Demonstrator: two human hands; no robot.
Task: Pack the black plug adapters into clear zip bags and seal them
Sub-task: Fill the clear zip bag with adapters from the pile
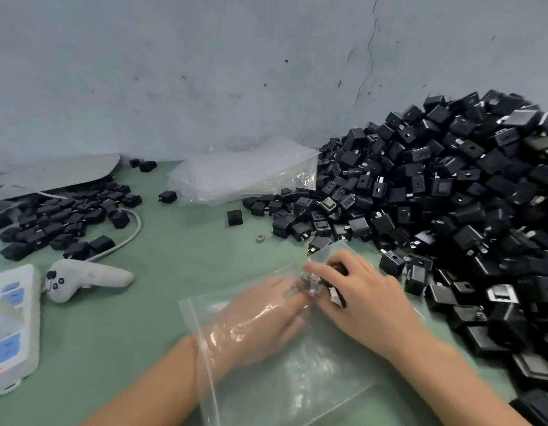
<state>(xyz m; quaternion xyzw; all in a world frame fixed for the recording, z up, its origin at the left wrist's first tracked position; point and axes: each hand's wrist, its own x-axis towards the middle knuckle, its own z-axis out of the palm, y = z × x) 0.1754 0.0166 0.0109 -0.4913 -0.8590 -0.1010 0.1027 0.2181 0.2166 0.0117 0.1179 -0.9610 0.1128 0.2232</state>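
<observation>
**Adapter at bag, bag unsealed**

Your left hand (260,318) lies inside the clear zip bag (297,382), fingers stretched out and grasping nothing. Your right hand (359,296) is clenched round a black plug adapter (340,269) at the bag's far corner, against your left fingertips. The loose adapter heap (451,195) sits just right of your right hand. Spare bags (242,173) lie on the desk (174,241) beyond both hands.

The left hand (260,315) lies inside a clear zip bag (297,382). The right hand (362,298) grips a black adapter (328,285) near the surface's (162,302) right-edge pile (451,195).
</observation>
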